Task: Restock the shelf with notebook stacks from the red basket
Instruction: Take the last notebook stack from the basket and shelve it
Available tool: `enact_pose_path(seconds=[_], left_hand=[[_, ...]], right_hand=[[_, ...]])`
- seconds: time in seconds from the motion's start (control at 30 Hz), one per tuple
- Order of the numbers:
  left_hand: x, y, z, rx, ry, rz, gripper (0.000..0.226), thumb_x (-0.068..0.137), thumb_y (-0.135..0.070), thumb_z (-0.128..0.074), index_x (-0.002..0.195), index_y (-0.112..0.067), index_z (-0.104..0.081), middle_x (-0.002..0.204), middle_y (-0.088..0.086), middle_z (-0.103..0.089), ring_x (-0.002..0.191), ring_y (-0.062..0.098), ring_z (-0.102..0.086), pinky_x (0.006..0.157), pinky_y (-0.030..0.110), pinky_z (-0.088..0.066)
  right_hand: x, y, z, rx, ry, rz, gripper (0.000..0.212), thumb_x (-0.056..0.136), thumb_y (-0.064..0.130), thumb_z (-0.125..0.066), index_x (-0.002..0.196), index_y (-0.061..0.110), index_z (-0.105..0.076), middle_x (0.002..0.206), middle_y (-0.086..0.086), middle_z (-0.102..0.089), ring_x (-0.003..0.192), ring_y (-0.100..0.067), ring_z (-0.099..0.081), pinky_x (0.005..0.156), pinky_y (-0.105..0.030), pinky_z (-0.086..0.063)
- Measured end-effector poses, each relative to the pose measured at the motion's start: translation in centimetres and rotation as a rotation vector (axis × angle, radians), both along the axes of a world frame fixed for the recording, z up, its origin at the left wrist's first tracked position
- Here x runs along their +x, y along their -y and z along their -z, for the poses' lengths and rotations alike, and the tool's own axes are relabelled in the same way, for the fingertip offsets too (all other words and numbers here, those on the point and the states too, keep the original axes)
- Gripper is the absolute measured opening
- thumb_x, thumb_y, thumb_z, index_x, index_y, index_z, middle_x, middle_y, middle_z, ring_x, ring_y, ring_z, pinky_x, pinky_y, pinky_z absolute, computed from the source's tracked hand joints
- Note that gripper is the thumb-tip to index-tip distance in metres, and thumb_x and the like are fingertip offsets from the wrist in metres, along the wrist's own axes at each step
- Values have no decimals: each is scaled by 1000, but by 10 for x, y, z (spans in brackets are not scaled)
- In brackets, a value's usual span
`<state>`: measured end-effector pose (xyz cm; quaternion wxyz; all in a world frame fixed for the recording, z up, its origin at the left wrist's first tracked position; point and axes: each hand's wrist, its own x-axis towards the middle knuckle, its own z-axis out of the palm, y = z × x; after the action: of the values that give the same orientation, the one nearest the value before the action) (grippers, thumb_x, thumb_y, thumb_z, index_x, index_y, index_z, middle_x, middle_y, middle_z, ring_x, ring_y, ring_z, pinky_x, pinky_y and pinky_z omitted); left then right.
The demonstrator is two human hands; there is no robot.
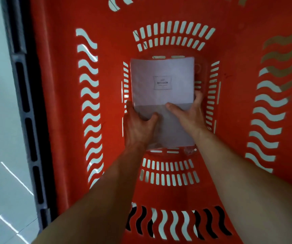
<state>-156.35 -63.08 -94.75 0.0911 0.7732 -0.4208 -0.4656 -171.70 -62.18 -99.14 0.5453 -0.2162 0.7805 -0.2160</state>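
Thumbs are pressing on the cover while the fingers are curling round the side edges: left hand (138, 125) and right hand (189, 114) are gripping the near end of a pale lilac rectangular notebook stack (161, 71), deep inside the slotted red plastic basket (62, 103). Its framed label is apparently reading "ENTHUSIASM".

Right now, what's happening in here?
A person has both arms down inside the red basket. The left hand and right hand each grip the near end of a pale notebook stack, thumbs on top. The stack is low in the basket, near its slotted floor. I cannot tell whether it is lifted clear.
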Motion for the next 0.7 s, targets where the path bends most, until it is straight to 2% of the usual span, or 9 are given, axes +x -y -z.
enact_pose_path(seconds=[0.07, 0.2, 0.3, 0.37, 0.43, 0.47, 0.57, 0.63, 0.7], left_hand=[[0, 0, 1, 33, 5, -14, 87, 81, -49, -76, 149, -21, -30, 146, 0, -49, 131, 25, -52, 106, 48, -47], [-2, -2, 0, 74, 13, -51, 85, 79, -51, -77, 147, -23, -33, 142, -2, -51, 127, 24, -54, 103, 50, -49], [-3, -3, -2, 80, 6, -76, 85, 79, -51, -77, 146, -24, -33, 140, -3, -52, 124, 24, -55, 101, 48, -51], [-4, -4, -2, 84, 0, -92, 83, 80, -49, -78, 145, -25, -33, 139, -4, -52, 123, 23, -56, 100, 47, -51], [-3, -6, -4, 87, -11, -103, 83, 79, -52, -77, 145, -26, -34, 140, -4, -52, 124, 23, -56, 100, 51, -51], [-3, -5, -6, 91, -15, -102, 84, 78, -54, -76, 146, -27, -34, 141, -4, -51, 125, 24, -55, 102, 52, -50], [-2, -6, -19, 111, -44, -114, 93, 72, -66, -73, 147, -28, -33, 144, -4, -50, 129, 24, -53, 104, 54, -47], [-2, -9, -29, 120, -72, -132, 102, 65, -76, -71, 147, -32, -32, 144, -6, -50, 128, 23, -54, 102, 54, -49], [-4, -11, -46, 117, -96, -144, 102, 63, -79, -72, 146, -33, -33, 143, -7, -51, 126, 21, -56, 98, 51, -53]], right_hand=[[-3, 2, -1, 1, 26, 4, 99, 72, 48, -86, 146, 29, -24, 133, -3, -57, 116, -24, -59, 97, -40, -49], [-5, 5, -7, -12, 53, 7, 94, 76, 39, -85, 146, 24, -24, 125, 3, -56, 115, -21, -59, 92, -36, -48], [-6, 1, -9, -14, 55, -10, 95, 75, 41, -86, 145, 25, -24, 125, 3, -57, 116, -22, -59, 99, -44, -51], [-5, -1, -9, -34, 48, -8, 103, 72, 44, -87, 149, 29, -21, 133, -1, -57, 121, -22, -57, 104, -47, -49], [-2, -3, -9, -44, 7, -21, 114, 68, 50, -87, 155, 31, -16, 143, -2, -54, 130, -21, -52, 110, -45, -43], [-2, -2, -10, -43, -29, -29, 112, 67, 53, -86, 155, 30, -22, 142, -1, -55, 130, -19, -52, 111, -44, -43], [-2, -2, -20, -31, -90, -27, 76, 72, 56, -81, 136, 24, -55, 127, 3, -66, 118, -18, -62, 102, -43, -52], [-2, -3, -34, -28, -103, -33, 65, 77, 53, -79, 132, 24, -58, 128, 3, -65, 118, -16, -61, 101, -38, -50], [-4, -5, -52, -29, -124, -60, 65, 81, 51, -78, 135, 23, -55, 131, 3, -63, 120, -13, -57, 99, -32, -46]])
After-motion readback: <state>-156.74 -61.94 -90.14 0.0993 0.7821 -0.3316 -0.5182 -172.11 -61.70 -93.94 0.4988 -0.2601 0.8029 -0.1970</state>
